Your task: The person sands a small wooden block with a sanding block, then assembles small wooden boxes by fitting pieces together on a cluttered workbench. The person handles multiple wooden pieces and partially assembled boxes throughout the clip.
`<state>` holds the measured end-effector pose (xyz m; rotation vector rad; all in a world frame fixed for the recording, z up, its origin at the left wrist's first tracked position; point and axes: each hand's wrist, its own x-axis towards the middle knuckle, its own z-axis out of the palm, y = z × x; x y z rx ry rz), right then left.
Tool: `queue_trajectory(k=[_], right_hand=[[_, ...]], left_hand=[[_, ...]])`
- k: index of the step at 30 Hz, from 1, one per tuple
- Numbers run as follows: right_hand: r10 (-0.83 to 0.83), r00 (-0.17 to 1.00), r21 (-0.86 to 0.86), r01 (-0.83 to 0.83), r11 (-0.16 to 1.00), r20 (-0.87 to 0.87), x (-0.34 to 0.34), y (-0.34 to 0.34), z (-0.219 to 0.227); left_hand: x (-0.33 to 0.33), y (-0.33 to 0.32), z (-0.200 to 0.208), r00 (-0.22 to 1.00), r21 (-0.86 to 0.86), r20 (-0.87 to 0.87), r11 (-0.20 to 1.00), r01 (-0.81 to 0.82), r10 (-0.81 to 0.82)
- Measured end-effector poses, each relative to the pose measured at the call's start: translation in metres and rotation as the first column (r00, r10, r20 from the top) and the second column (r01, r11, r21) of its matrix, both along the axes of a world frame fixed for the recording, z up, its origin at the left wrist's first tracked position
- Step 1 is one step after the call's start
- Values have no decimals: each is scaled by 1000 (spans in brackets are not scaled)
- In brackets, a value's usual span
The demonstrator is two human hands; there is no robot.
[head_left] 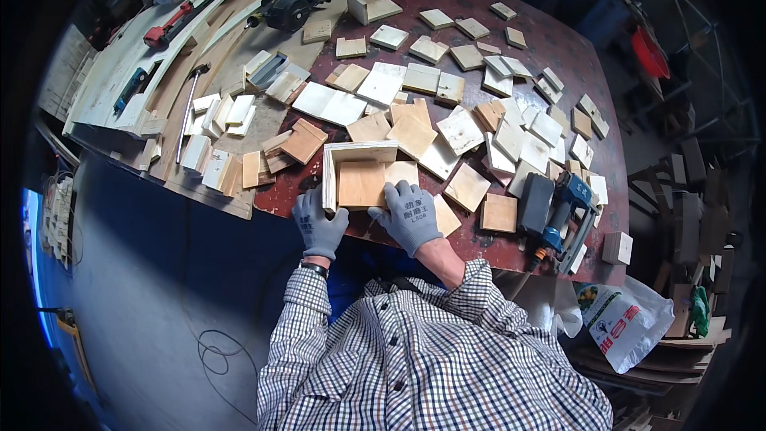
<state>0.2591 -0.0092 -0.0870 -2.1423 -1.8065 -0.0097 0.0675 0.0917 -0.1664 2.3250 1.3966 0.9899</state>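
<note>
At the table's near edge stands an L-shaped wooden corner piece [328, 175], made of two pale boards joined at an angle. A smooth tan square block [361, 184] sits inside its corner. My left hand [319, 222], in a grey work glove, grips the lower end of the left board, thumb toward the block. My right hand [410, 215], gloved alike, has its fingers and thumb against the block's lower right side. Its fingertips lie near a pale board behind. To the right, a blue and black nail gun [566, 211] rests on the table, apart from both hands.
Many loose wooden squares [461, 129] are scattered over the dark red table [558, 24]. On the left boards lie a hammer [191, 96], a circular saw [287, 8] and a red tool [167, 25]. A plastic bag [638, 323] hangs by the right edge.
</note>
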Motion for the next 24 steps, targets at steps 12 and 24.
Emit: queue_trajectory(k=[12, 24], right_hand=[[33, 950, -34, -45, 998, -311, 18, 19, -11], [-71, 899, -176, -8, 984, -433, 19, 21, 0]], left_hand=[[2, 1, 12, 991, -10, -130, 999, -31, 29], [0, -1, 30, 982, -2, -189, 1000, 15, -15]])
